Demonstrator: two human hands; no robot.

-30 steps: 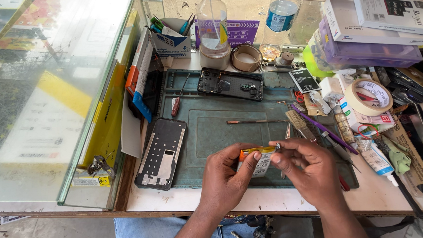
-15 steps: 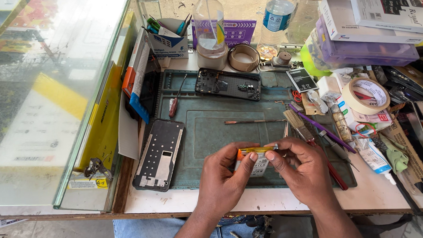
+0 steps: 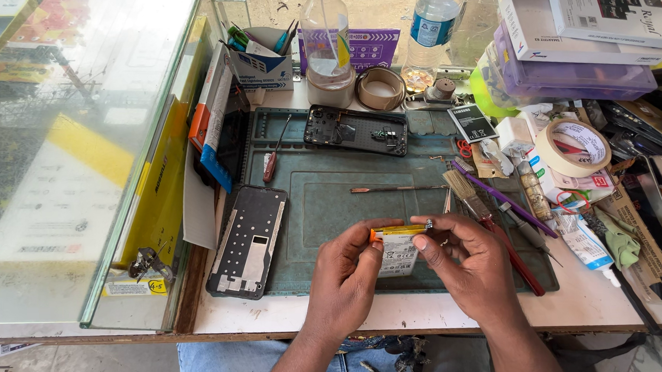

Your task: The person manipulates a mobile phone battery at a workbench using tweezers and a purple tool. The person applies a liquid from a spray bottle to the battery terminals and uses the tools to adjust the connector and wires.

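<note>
Both my hands hold a small flat phone battery point(image 3: 398, 251), white with an orange-yellow top edge, just above the near part of the green work mat point(image 3: 324, 201). My left hand point(image 3: 349, 271) grips its left side. My right hand point(image 3: 464, 258) pinches its upper right corner with thumb and forefinger. A phone frame point(image 3: 248, 240) lies face down at the mat's left edge. A second phone body point(image 3: 355, 130) with its insides bare lies at the mat's far side.
A glass counter case point(image 3: 84, 145) fills the left. A red-handled screwdriver point(image 3: 272, 160), thin tweezers point(image 3: 391, 188), a brush point(image 3: 471, 196) and a purple tool point(image 3: 503, 199) lie on the mat. Bottles point(image 3: 326, 41), tape rolls point(image 3: 575, 147), boxes point(image 3: 570, 45) and tubes crowd the back and right.
Both hands have stayed over the near part of the mat with the battery between them; my right fingers have shifted slightly along its top edge.
</note>
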